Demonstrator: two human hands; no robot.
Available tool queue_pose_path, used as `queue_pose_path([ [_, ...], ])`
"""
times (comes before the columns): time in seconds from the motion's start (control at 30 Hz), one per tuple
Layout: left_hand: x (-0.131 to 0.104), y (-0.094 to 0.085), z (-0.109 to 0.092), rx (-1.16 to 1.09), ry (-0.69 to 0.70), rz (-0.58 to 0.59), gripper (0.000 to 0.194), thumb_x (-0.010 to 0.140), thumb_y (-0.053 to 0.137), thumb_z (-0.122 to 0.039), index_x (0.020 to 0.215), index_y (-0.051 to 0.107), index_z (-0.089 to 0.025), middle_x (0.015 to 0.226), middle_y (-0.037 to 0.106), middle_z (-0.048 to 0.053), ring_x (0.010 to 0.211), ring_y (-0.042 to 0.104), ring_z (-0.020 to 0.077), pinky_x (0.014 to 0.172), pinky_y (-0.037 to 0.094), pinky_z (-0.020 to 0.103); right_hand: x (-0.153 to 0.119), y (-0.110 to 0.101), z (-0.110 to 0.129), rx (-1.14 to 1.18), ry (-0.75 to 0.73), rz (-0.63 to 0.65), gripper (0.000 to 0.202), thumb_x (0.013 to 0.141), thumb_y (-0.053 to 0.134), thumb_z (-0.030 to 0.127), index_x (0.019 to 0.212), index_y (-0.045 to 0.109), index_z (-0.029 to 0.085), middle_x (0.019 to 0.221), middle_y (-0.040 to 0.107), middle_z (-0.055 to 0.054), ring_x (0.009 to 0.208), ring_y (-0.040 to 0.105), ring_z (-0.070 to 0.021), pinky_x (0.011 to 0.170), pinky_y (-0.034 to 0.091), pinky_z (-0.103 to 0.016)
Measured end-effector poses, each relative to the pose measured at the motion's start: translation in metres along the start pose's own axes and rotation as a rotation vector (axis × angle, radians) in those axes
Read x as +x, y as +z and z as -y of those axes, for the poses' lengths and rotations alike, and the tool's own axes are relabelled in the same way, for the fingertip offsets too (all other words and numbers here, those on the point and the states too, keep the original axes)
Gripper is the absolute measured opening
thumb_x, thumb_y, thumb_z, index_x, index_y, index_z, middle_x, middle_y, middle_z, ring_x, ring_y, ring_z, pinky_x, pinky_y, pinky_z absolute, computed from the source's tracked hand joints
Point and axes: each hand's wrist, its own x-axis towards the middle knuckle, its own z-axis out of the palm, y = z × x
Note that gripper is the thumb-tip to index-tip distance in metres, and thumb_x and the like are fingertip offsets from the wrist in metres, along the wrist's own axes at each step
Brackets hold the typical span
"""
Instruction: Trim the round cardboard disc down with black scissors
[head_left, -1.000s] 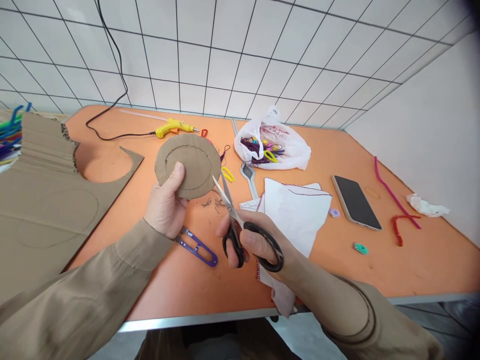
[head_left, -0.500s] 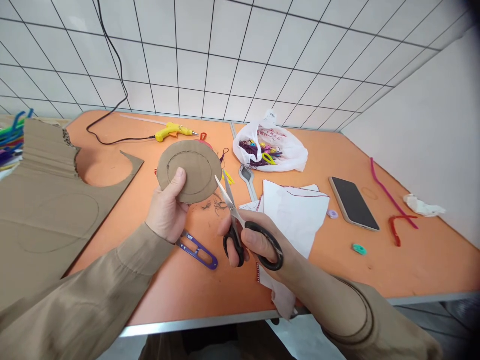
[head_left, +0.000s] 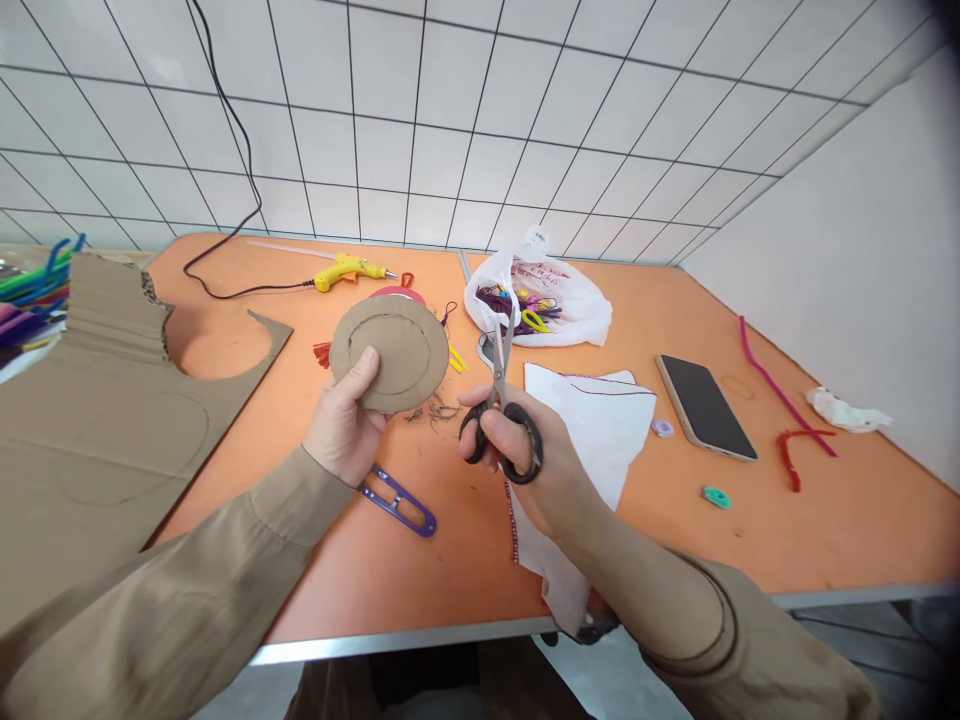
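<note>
Pinched in my left hand point(head_left: 349, 415) is a round cardboard disc point(head_left: 409, 350), thumb on its face. A smaller circle is marked on that face. My right hand point(head_left: 536, 440) has its fingers through the black handles of a pair of scissors point(head_left: 499, 372). The blades point up, slightly apart, to the right of the disc and not touching it. Beneath the left wrist lies a purple thread snipper point(head_left: 401, 502), partly hidden. Behind the disc show a red round piece point(head_left: 397, 292) and a red tassel point(head_left: 322, 354), mostly covered.
A large cut cardboard sheet point(head_left: 82, 430) covers the left side. At the back are a yellow glue gun point(head_left: 349, 270) with its cable and a white plastic bag point(head_left: 581, 310) of threads. White cloth point(head_left: 592, 420), a phone point(head_left: 705, 405) and pipe cleaners point(head_left: 784, 385) lie rightward.
The scissors have moved up and right, away from the disc's edge, and their blades now point upward. The disc has shifted slightly right and down in view, still in my left hand.
</note>
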Motion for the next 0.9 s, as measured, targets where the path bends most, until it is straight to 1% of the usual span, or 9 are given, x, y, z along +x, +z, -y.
queue_pose_path([
  [0.07,-0.003,0.001,0.003,-0.005,-0.013,0.031,0.028,0.078,0.071,-0.029,0.104,0.067,-0.021,0.116,0.071,0.005,0.125,0.055,0.0269,0.091,0.055,0.035,0.005,0.003,-0.002,0.018,0.039,-0.062,0.027,0.079,0.066,0.037,0.096,0.057,0.018,0.065,0.063,0.001,0.059,0.054,-0.0139,0.052,0.035,-0.026],
  [0.13,-0.007,0.001,0.007,-0.004,-0.031,0.095,0.026,0.079,0.07,-0.029,0.103,0.067,-0.02,0.114,0.072,0.007,0.123,0.056,0.0284,0.093,0.054,0.038,0.01,0.005,-0.003,0.036,0.058,-0.095,0.03,0.075,0.068,0.033,0.098,0.056,0.018,0.069,0.064,0.001,0.059,0.053,-0.0132,0.053,0.036,-0.026],
  [0.2,-0.012,0.002,0.012,-0.003,-0.063,0.164,0.023,0.081,0.068,-0.03,0.101,0.068,-0.019,0.114,0.072,0.008,0.122,0.057,0.0305,0.095,0.052,0.043,0.013,0.006,-0.004,0.052,0.027,-0.119,0.03,0.072,0.07,0.03,0.096,0.058,0.018,0.07,0.062,0.002,0.061,0.052,-0.0123,0.054,0.036,-0.026],
  [0.27,-0.016,0.003,0.016,0.001,-0.093,0.195,0.023,0.081,0.068,-0.03,0.101,0.068,-0.018,0.115,0.071,0.009,0.122,0.056,0.032,0.097,0.05,0.046,0.016,0.005,-0.006,0.076,-0.026,-0.147,0.025,0.07,0.071,0.027,0.09,0.06,0.018,0.068,0.058,0.005,0.058,0.049,-0.0101,0.055,0.036,-0.025],
  [0.4,-0.018,0.004,0.016,0.031,-0.11,0.203,0.03,0.078,0.071,-0.03,0.106,0.068,-0.018,0.119,0.07,0.01,0.124,0.054,0.0344,0.101,0.046,0.05,0.018,0.003,-0.008,0.114,-0.008,-0.131,0.021,0.066,0.071,0.023,0.083,0.06,0.018,0.065,0.055,0.006,0.055,0.047,-0.0088,0.053,0.035,-0.024],
  [0.53,-0.015,0.003,0.008,0.068,-0.133,0.247,0.034,0.078,0.069,-0.033,0.107,0.069,-0.016,0.117,0.07,0.012,0.123,0.055,0.0352,0.1,0.048,0.048,0.019,-0.001,-0.007,0.091,-0.039,-0.102,0.015,0.065,0.069,0.02,0.077,0.06,0.017,0.062,0.054,0.006,0.055,0.046,-0.0094,0.052,0.036,-0.024],
  [0.7,-0.008,-0.001,0.001,0.17,-0.114,0.185,0.034,0.076,0.07,-0.042,0.101,0.073,-0.02,0.111,0.073,0.008,0.119,0.058,0.0347,0.091,0.054,0.044,0.02,-0.005,-0.004,0.05,-0.048,-0.065,0.019,0.063,0.069,0.02,0.081,0.061,0.018,0.065,0.055,0.004,0.06,0.047,-0.0113,0.055,0.037,-0.025],
  [0.8,-0.005,-0.004,0.002,0.235,-0.116,0.134,0.028,0.069,0.075,-0.036,0.09,0.075,-0.018,0.102,0.075,0.009,0.113,0.061,0.0355,0.091,0.053,0.043,0.02,-0.006,-0.003,-0.005,-0.079,-0.054,0.016,0.065,0.068,0.019,0.078,0.06,0.018,0.064,0.052,0.005,0.06,0.045,-0.011,0.053,0.034,-0.025],
  [0.9,-0.005,-0.006,0.003,0.244,-0.125,0.125,0.021,0.067,0.074,-0.029,0.084,0.075,-0.018,0.098,0.076,0.008,0.11,0.062,0.0354,0.093,0.052,0.045,0.022,-0.006,-0.003,-0.018,-0.103,-0.105,0.015,0.065,0.068,0.021,0.076,0.059,0.019,0.059,0.048,0.007,0.053,0.04,-0.0089,0.049,0.031,-0.024],
])
